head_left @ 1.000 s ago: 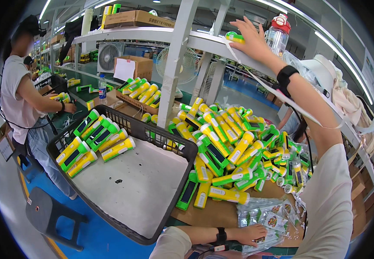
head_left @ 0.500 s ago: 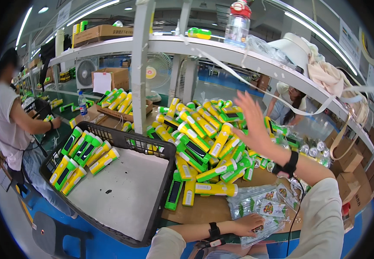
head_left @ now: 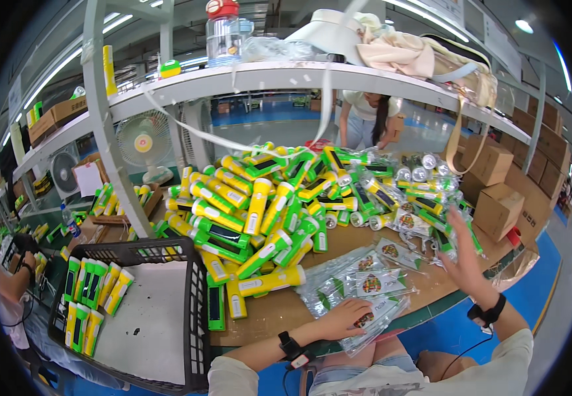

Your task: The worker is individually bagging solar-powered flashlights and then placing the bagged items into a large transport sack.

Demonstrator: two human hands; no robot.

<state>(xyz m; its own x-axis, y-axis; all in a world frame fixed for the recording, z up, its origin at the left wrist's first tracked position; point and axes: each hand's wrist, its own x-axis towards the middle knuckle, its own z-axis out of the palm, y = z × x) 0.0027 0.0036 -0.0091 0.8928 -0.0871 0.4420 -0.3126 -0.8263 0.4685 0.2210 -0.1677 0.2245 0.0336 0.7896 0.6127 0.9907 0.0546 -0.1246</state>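
Left grip [head_left: 343, 319] low, palm down, right grip [head_left: 463, 265] raised, outstretched

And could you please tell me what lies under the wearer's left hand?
Clear plastic packets lie under the left hand; whatever its palm covers cannot be seen.

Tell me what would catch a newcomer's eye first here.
Probably the big heap of yellow and green flashlights in the middle, with a black basket holding several more at lower left. In front of the heap, the left hand rests on clear plastic bags, while the right hand is at the heap's right end.
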